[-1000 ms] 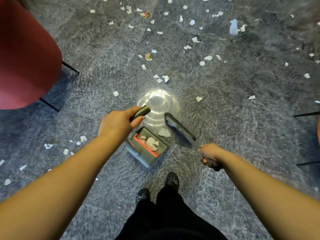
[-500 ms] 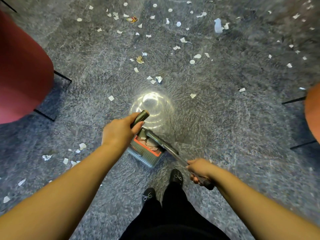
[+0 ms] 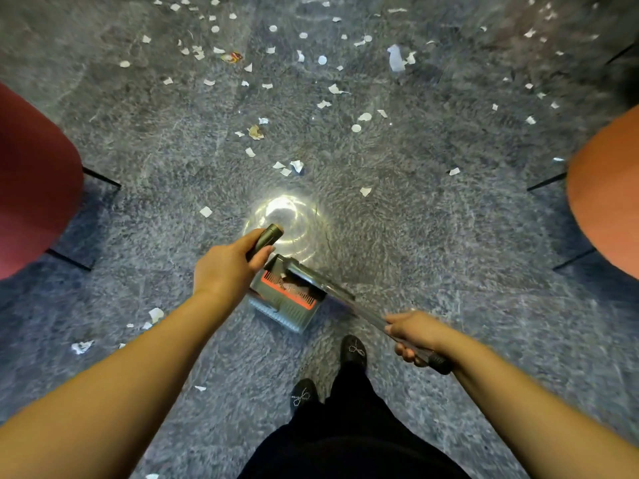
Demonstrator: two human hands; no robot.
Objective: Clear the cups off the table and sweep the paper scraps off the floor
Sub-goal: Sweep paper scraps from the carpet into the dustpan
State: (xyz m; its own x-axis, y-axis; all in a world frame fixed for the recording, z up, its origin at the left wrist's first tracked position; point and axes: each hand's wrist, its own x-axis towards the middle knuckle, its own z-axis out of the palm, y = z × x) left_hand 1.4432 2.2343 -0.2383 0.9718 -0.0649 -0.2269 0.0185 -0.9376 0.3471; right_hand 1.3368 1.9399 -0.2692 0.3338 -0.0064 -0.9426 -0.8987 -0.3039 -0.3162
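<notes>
A grey dustpan [image 3: 294, 311] with an orange comb edge stands on the grey floor just ahead of my feet. My left hand [image 3: 226, 271] grips its upright dark handle [image 3: 266, 236]. My right hand [image 3: 413, 335] grips the broom handle [image 3: 366, 314], and the broom's head [image 3: 301, 267] lies across the pan's mouth. A few scraps show inside the pan. Several white paper scraps [image 3: 287, 169] lie scattered over the floor ahead, with more scraps [image 3: 155, 314] to my left. No cups or table are in view.
A dark red chair [image 3: 34, 188] with black legs stands at the left and an orange chair [image 3: 608, 202] at the right. A bright light reflection [image 3: 283, 216] shines on the floor ahead of the pan. My black shoes [image 3: 352, 350] stand behind it.
The broom has swung left from the floor beside the pan onto the pan's mouth, carrying the large scrap in. My right hand drew back toward me. My view shifted, bringing the orange chair in.
</notes>
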